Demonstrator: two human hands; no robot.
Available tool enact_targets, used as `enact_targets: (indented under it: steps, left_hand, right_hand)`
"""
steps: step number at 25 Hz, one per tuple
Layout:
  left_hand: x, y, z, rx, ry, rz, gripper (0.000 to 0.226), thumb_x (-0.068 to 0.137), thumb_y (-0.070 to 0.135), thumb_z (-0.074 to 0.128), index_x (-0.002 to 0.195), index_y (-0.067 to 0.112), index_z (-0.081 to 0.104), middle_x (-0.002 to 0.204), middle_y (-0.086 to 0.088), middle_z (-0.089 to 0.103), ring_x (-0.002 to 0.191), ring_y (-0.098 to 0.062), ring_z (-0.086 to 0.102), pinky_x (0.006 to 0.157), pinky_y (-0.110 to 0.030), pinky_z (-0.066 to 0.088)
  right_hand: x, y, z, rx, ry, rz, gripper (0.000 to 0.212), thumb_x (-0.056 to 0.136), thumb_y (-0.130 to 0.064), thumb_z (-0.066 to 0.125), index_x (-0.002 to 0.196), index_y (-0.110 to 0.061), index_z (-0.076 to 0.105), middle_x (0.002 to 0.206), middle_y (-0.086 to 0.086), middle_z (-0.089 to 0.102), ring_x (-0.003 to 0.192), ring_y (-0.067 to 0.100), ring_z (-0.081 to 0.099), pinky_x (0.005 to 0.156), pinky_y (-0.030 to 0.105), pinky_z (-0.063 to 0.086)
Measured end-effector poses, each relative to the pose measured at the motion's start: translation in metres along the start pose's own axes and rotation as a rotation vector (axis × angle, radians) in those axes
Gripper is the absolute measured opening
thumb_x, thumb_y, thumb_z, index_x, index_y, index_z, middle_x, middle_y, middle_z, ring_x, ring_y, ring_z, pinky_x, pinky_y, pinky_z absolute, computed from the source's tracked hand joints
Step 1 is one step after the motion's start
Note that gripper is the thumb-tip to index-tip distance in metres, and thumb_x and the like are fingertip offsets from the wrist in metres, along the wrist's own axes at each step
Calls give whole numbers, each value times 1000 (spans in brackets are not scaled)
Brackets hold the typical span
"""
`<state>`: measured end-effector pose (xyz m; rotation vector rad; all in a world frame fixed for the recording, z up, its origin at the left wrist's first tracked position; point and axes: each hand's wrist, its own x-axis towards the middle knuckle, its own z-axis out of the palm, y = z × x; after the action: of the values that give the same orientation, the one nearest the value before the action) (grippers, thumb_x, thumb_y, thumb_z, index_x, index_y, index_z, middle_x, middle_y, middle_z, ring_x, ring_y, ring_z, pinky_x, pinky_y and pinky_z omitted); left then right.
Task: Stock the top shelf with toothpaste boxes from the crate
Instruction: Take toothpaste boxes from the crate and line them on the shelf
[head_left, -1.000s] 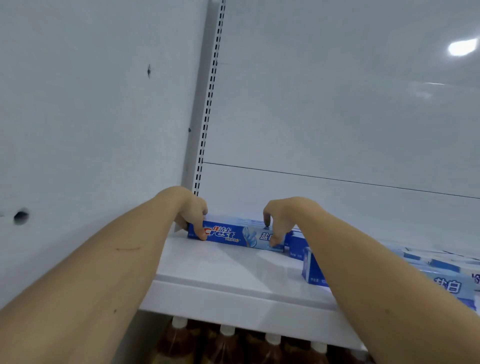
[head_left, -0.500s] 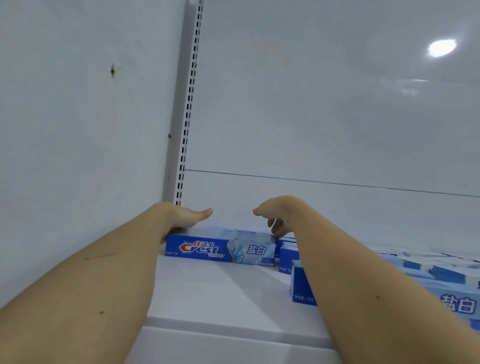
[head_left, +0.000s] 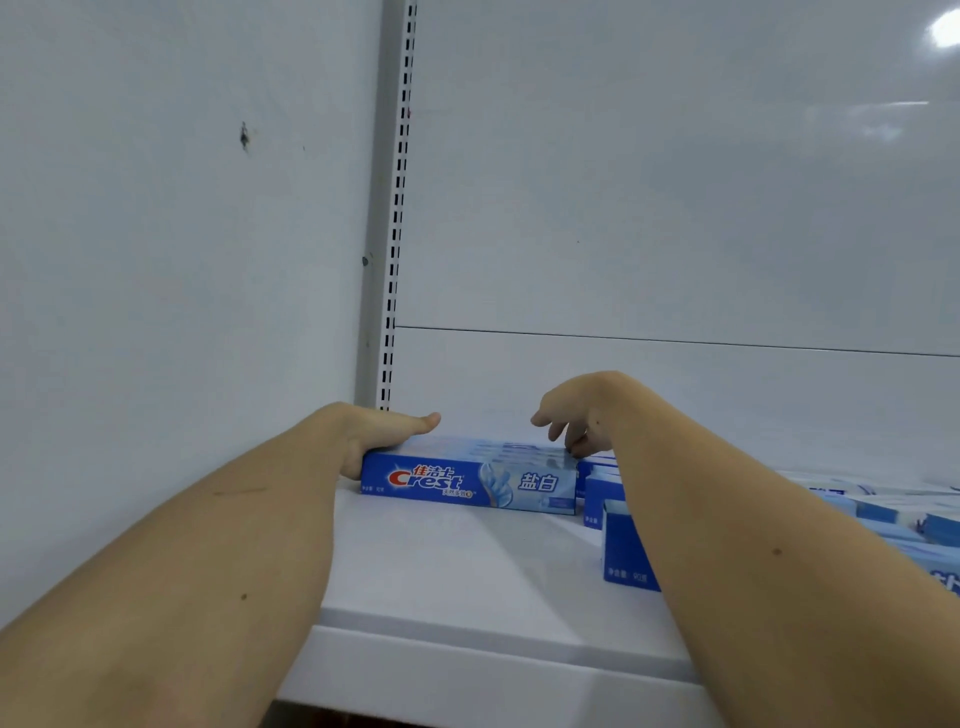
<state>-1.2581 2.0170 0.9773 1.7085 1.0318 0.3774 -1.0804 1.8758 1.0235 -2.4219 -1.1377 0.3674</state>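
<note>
The Crest box (head_left: 467, 480), a long, glossy blue carton with a red-and-white logo and white characters on its front face, lies lengthwise near the back of the top shelf (head_left: 441, 582), and everything else sits around it. Left of the box is a matte white side wall (head_left: 171, 260) with a small dark mark, and at the corner behind the box's left end rises a grey metal upright (head_left: 389, 208) punched with a column of slots. The left hand (head_left: 382, 431) lies flat against the box's left end and top edge, thumb stretched out along the top, fingers spread rather than curled; it presses on the box without clasping it. Behind the box stands a smooth, slightly shiny white back panel (head_left: 649, 234) crossed by a thin horizontal seam. At the box's right end the right hand (head_left: 571, 415) hangs with fingers loosely bent and apart, their tips touching the top rear corner. Right of the box, more toothpaste boxes (head_left: 623, 545) of the same blue card lie packed together, ends toward the shelf's smooth white front lip.
</note>
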Motion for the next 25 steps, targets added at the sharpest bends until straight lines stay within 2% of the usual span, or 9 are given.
enact_targets:
  steps: [2, 6, 8, 11, 15, 18, 21, 25]
  left_hand:
    - [-2, 0, 2, -23, -1, 4, 61, 90, 59, 52, 125, 9, 49, 79, -10, 74, 61, -19, 72, 52, -26, 58]
    - [-5, 2, -1, -97, 51, 50, 76, 92, 59, 47, 143, 4, 30, 99, -16, 66, 81, -23, 69, 64, -34, 60]
    - [-7, 5, -1, -93, 51, 51, 80, 93, 61, 45, 144, 2, 26, 103, -17, 63, 79, -22, 70, 60, -32, 60]
    - [-6, 6, 2, -95, 48, 32, 80, 92, 63, 44, 140, 1, 30, 104, -17, 64, 65, -23, 73, 51, -31, 60]
    - [-4, 7, 1, -107, 51, 24, 79, 92, 64, 43, 140, 2, 33, 107, -17, 64, 65, -23, 73, 47, -31, 59]
    - [-4, 8, 1, -99, 48, 20, 81, 93, 64, 40, 141, 1, 31, 102, -17, 64, 78, -23, 69, 48, -31, 59]
    - [-3, 8, 0, -98, 40, 1, 81, 93, 65, 38, 141, 0, 32, 104, -18, 64, 81, -23, 68, 48, -30, 59]
    - [0, 7, 1, -141, 31, 6, 78, 92, 63, 42, 141, 3, 31, 114, -16, 63, 85, -24, 69, 50, -30, 59]
  right_hand:
    - [1, 3, 2, 0, 25, 17, 45, 100, -27, 48, 133, 2, 53, 132, 21, 56, 121, 30, 57, 105, 40, 47]
    - [-8, 3, -2, -54, 67, 27, 37, 101, -15, 43, 133, 3, 51, 128, 20, 61, 119, 29, 61, 103, 40, 48]
    - [-14, 4, -4, -75, 72, 37, 36, 101, -12, 40, 131, 4, 52, 125, 20, 64, 116, 29, 63, 102, 40, 49]
    - [-21, 0, 0, -100, 68, 32, 35, 101, -12, 42, 129, 4, 55, 124, 20, 64, 115, 28, 64, 102, 41, 49]
    - [-26, -1, 1, -73, 79, 28, 34, 101, -11, 42, 130, 1, 55, 125, 17, 64, 114, 27, 64, 103, 40, 48]
    - [-27, -2, 0, -42, 81, 39, 35, 101, -9, 42, 132, 2, 52, 126, 19, 63, 114, 29, 64, 102, 41, 49]
    - [-32, -7, 3, -57, 89, 38, 36, 101, -8, 42, 134, 4, 50, 128, 20, 62, 117, 29, 62, 104, 41, 48]
    - [-39, -12, 7, -225, 144, -38, 37, 100, -5, 41, 135, 3, 50, 136, 17, 56, 126, 30, 55, 106, 39, 44]
